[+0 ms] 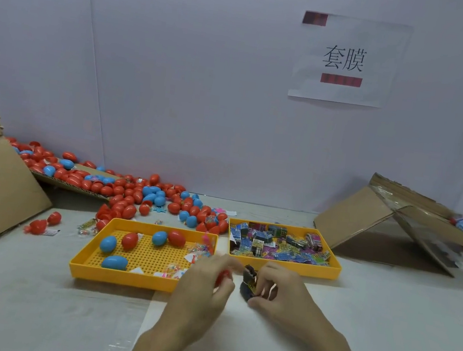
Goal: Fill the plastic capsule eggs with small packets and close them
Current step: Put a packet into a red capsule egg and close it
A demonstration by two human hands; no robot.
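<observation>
1. Loading one egg, by the look of it: seems to be the filling step, with a packet picked up but not yet pushed inside.
2. Curling the left hand (203,286) round a red egg (223,277), mostly hidden behind the fingers; cannot tell whether whole or only a half shell.
3. Pinching a dark folded packet (248,284) in the right hand (276,291), thumb and fingertips closed on its lower end, just above the table (381,330).
4. Holding packet and egg just beside each other, packet to the right, nearly touching, in front of the gap between two yellow trays.
5. Calls next, most likely, for turning the egg's open mouth toward the packet, then pushing the packet fully in. May need a tighter fold first, since the packet looks bulky against the egg. After that, pressing the two halves together until shut.
6. Keeping supplies near:
   - packet tray (333,271) just behind the right hand, heaped with printed packets
   - egg tray (120,278) behind the left hand, holding three blue and two red eggs plus small clear bags
   - loose pile of eggs (131,200) further back, by the wall
</observation>
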